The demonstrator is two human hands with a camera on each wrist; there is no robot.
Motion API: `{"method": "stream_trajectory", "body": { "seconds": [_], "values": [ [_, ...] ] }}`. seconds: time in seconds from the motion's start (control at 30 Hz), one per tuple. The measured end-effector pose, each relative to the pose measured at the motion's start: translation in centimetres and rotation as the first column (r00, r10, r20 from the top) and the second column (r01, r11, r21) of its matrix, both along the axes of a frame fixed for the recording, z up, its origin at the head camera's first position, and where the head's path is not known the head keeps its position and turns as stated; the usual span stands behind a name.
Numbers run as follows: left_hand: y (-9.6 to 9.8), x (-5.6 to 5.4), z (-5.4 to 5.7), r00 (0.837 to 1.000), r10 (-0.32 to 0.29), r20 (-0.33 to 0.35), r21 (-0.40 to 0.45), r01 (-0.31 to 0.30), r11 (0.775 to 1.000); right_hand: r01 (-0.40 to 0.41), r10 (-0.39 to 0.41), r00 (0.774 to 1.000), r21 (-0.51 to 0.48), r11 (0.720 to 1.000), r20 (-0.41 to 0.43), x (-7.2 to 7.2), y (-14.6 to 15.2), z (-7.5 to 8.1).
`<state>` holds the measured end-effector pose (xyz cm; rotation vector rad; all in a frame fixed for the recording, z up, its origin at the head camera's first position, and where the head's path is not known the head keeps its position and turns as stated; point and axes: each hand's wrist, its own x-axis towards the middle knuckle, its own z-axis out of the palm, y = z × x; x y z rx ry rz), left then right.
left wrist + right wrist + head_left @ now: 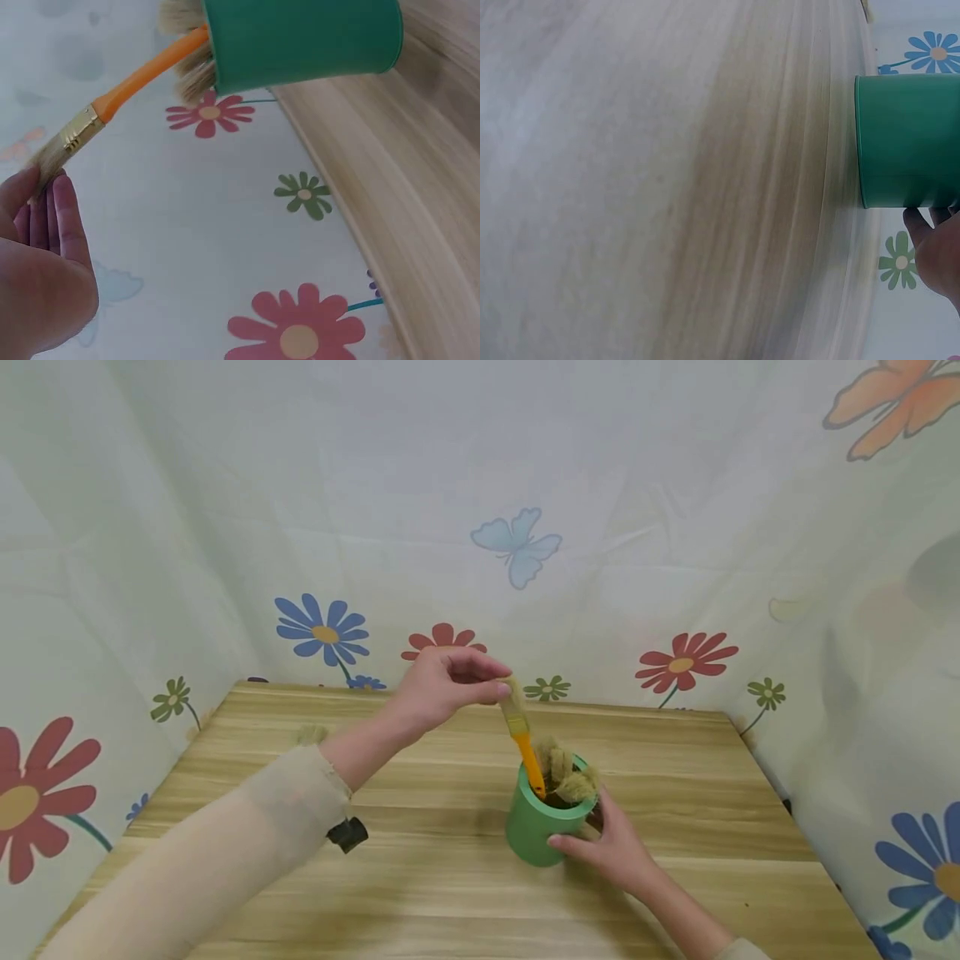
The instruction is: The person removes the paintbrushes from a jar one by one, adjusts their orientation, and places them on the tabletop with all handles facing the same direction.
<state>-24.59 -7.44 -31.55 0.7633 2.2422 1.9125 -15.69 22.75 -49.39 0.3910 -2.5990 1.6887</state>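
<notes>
My left hand (450,689) pinches the tan bristles of a paintbrush (531,762) between thumb and fingers. The brush has an orange handle, which points down into the mouth of a green cup (534,832), and a gold-coloured metal band that shows in the left wrist view. Around the cup's side, my right hand (611,847) grips with its thumb at the front and its fingers mostly hidden behind. Several other brushes (576,787) stand bristles up in the cup, their handles hidden inside. In the right wrist view, fingertips (915,225) meet the cup's wall.
A wood-grain table (420,877) lies beneath both hands. Beyond the left forearm a small tan tuft (311,735) shows on the tabletop, partly covered by the sleeve. A black object (347,833) sits beside the left cuff. White flowered cloth (375,485) hangs around the table.
</notes>
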Motion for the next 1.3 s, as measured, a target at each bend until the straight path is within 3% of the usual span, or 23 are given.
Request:
{"method": "stream_trajectory", "body": {
  "seconds": [0.23, 0.43, 0.6, 0.9, 1.07, 1.3],
  "values": [
    [-1.7, -0.3, 1.7, 0.999, 0.041, 0.035, 0.025, -0.042, 0.999, 0.001, -0.001, 1.0, -0.003, 1.0, -0.012, 0.0, 0.0, -0.1],
    [-3.1, -0.6, 2.0, 0.998, 0.029, 0.061, 0.053, -0.033, 0.998, 0.016, -0.016, 1.0, 0.004, 1.0, -0.008, 0.3, 0.0, -0.1],
    [-4.4, -0.6, 1.8, 0.996, 0.06, 0.059, 0.006, -0.06, 0.998, 0.023, -0.023, 1.0, 0.011, 1.0, -0.005, 0.4, 0.0, -0.1],
    [-8.7, -1.1, 0.8, 0.986, 0.151, 0.065, -0.074, -0.146, 0.987, 0.003, -0.003, 1.0, 0.008, 1.0, -0.025, 0.0, -0.2, -0.3],
    [-10.8, -1.6, 0.0, 0.978, 0.198, 0.06, -0.153, -0.187, 0.97, 0.001, -0.001, 1.0, 0.011, 1.0, -0.021, 0.1, -0.2, -0.2],
    [-13.1, -2.4, -1.4, 0.97, 0.222, 0.098, -0.219, -0.197, 0.956, -0.011, 0.011, 1.0, 0.013, 1.0, -0.017, 0.1, -0.1, -0.1]
  ]
}}
